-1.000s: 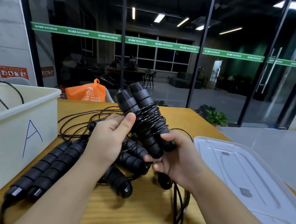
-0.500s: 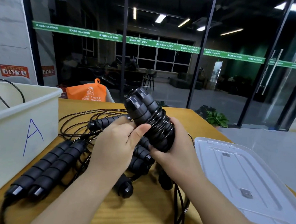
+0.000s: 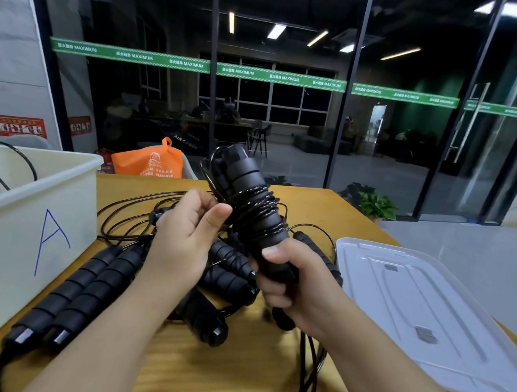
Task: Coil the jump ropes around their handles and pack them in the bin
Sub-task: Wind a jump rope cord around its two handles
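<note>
Dark glass walls with a green banner strip [image 3: 275,77] run behind a wooden table [image 3: 212,370] that fills the lower frame. At centre the right hand [image 3: 294,284] has its fingers wrapped tight round the lower end of a pair of black handles [image 3: 251,201], held upright and tilted, with cord wound many times around their middle. The left hand [image 3: 186,240] is just beside that bundle, thumb and curled fingers pinching the cord [image 3: 221,194] near the coil. On the table under the hands I count about six more foam handles; two [image 3: 75,294] lie side by side at lower left, amid loose loops of rope [image 3: 130,216]. One white bin [image 3: 40,214] marked "A" stands at left, one clear lid [image 3: 425,309] at right, one orange bag [image 3: 148,160] behind.
</note>
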`<state>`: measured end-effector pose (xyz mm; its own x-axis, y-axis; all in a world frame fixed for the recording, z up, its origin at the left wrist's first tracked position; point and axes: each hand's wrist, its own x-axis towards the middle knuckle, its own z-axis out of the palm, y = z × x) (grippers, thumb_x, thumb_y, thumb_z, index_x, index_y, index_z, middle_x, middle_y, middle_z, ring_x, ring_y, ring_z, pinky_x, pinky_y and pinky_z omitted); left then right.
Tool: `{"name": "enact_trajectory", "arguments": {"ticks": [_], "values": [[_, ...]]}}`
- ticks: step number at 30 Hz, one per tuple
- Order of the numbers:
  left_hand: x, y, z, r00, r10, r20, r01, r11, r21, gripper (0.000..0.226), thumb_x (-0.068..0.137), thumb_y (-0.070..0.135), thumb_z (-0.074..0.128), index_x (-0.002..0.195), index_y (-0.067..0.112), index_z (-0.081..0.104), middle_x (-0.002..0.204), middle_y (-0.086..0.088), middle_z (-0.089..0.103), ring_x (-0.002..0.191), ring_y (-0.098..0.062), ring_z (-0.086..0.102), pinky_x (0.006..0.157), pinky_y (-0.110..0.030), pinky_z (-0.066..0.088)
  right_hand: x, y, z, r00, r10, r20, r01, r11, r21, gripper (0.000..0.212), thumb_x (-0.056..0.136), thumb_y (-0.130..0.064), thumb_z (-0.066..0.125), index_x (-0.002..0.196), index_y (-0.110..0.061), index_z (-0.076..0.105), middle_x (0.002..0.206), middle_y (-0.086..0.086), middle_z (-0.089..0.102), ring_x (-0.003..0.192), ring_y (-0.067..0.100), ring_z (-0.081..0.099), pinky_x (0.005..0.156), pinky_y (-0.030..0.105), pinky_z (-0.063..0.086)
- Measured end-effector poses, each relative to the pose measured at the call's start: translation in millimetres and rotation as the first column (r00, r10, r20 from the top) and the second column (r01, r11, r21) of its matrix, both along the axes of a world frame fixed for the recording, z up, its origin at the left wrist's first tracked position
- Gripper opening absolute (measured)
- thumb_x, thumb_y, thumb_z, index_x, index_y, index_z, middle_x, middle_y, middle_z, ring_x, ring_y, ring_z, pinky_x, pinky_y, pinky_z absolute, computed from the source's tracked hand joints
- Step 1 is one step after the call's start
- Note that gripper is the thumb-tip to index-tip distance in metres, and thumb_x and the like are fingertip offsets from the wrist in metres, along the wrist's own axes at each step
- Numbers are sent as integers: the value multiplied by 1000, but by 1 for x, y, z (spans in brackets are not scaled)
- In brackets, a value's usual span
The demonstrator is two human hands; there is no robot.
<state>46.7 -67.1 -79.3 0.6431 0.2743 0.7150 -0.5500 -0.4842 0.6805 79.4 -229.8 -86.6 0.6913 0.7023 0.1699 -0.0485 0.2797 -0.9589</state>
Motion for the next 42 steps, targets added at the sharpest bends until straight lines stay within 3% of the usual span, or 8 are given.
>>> {"name": "enact_trajectory", "arguments": {"ticks": [7, 11, 17, 20, 22, 31, 36, 42], "values": [[-2, -1, 2, 985, 46, -167, -53, 998, -40, 82, 44, 103, 20, 88, 37, 42, 74, 13, 57, 67, 3, 55, 65, -19, 39, 3, -1, -1, 984, 163, -78, -156, 984, 91, 74, 44, -32, 76, 107, -9, 45, 67, 1, 51, 40, 4, 30, 37, 14, 19], [-6, 0, 7, 970, -95, -223, 86, 995, -48, 73, 51, 99, 26, 64, 37, 62, 59, 14, 56, 57, 3, 51, 61, -11, 42, 10, -3, -6, 929, 347, -132, -331, 935, 131, 74, 57, -44, 76, 115, -7, 49, 69, -1, 53, 42, 4, 34, 39, 14, 24], [-9, -11, 11, 973, -117, -197, 70, 970, -234, 37, 74, 56, 46, 60, 27, 65, 51, 20, 59, 54, 8, 54, 56, -8, 38, 9, -4, -1, 929, 256, -267, -221, 963, 156, 63, 65, -41, 73, 118, -9, 59, 92, 10, 66, 52, 14, 53, 41, 18, 36], [-7, -10, 11, 980, -26, -199, -23, 970, -243, 41, 69, 61, 49, 75, 24, 64, 61, 19, 64, 63, 6, 59, 64, -17, 38, 5, 0, 3, 977, -213, 5, 213, 976, -38, 38, 86, -36, 60, 122, -23, 56, 100, 5, 67, 66, 17, 66, 45, 25, 47], [-6, -9, 7, 973, 84, -214, -125, 974, -188, 42, 72, 64, 51, 77, 24, 62, 71, 12, 66, 72, -1, 60, 64, -19, 37, 4, 1, 2, 846, -413, 337, 474, 873, -118, 30, 97, -31, 53, 124, -41, 49, 112, -2, 63, 82, 11, 69, 58, 33, 57], [-10, -15, 2, 938, 279, -207, -285, 959, 0, 35, 80, 59, 54, 69, 27, 62, 61, 14, 65, 66, 7, 58, 52, -15, 35, 5, 0, -8, 685, -202, 700, 556, 765, -324, 99, 70, -38, 84, 145, -40, 20, 138, -19, 35, 126, -7, 37, 107, 19, 33], [-16, -23, 7, 966, 229, -117, -218, 971, 102, 39, 71, 70, 48, 72, 33, 60, 70, 26, 63, 67, 3, 58, 51, -13, 37, 8, 4, -10, 544, -323, 774, 698, 687, -204, 76, 68, -28, 80, 123, -38, 28, 117, -16, 44, 99, -7, 48, 87, 24, 48], [-17, -2, 11, 952, 243, 187, -297, 882, 366, 43, 91, 52, 43, 62, 21, 44, 44, 6, 39, 57, -15, 50, 44, -25, 37, 0, -1, -4, 793, -286, 538, 476, 842, -254, 59, 59, -27, 73, 110, -34, 45, 84, -18, 64, 73, 0, 61, 63, 24, 45]]}}
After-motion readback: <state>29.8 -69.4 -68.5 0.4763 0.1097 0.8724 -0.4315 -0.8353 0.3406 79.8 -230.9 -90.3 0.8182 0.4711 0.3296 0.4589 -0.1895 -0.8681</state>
